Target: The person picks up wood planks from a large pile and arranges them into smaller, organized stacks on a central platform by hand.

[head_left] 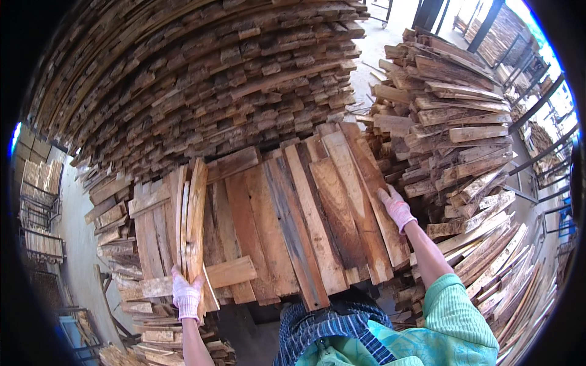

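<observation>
On my feed, my left forearm (pixel 196 346) rises from the near edge, almost straight, and its gloved left hand (pixel 187 294) is curled in a firm grip, thumb on the right side. My right forearm (pixel 428 251) slants far and leftward; the gloved right hand (pixel 398 210) sits farther out, fingers pointing far-left, their underside hidden from me.
</observation>
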`<state>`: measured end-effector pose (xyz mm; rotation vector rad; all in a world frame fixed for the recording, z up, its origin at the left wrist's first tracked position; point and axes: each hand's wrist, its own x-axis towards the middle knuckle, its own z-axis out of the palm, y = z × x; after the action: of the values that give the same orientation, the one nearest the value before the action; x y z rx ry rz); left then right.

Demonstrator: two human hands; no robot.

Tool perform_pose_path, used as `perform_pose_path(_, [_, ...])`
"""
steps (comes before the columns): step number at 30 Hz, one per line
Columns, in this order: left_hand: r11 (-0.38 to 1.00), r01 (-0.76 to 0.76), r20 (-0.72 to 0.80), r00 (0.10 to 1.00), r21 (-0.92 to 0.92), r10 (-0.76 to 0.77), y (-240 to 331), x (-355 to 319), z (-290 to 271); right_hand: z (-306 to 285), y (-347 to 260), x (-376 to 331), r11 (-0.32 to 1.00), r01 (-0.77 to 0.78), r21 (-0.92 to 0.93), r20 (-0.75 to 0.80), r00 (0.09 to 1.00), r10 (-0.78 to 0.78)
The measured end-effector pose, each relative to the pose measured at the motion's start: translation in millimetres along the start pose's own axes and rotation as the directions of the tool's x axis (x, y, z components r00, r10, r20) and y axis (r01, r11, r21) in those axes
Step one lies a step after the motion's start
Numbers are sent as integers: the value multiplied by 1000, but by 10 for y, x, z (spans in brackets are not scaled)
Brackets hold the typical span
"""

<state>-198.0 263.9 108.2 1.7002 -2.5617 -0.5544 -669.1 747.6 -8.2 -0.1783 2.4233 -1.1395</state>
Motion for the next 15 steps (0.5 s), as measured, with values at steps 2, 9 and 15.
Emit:
perform_pose_path(2, [985, -36, 8, 999, -172, 37, -276, -42, 18, 59, -213, -1, 999, 22, -38, 23, 999, -21])
perform_pose_path(9, [841, 152, 72, 988, -520, -133, -464, -344, -443, -23, -423, -120, 984, -8, -179, -59, 998, -2])
perform_pose_path(15, [923, 25, -97, 993, -383, -67, -786, 257, -696, -124, 438, 244, 830, 239, -504, 68, 969, -238])
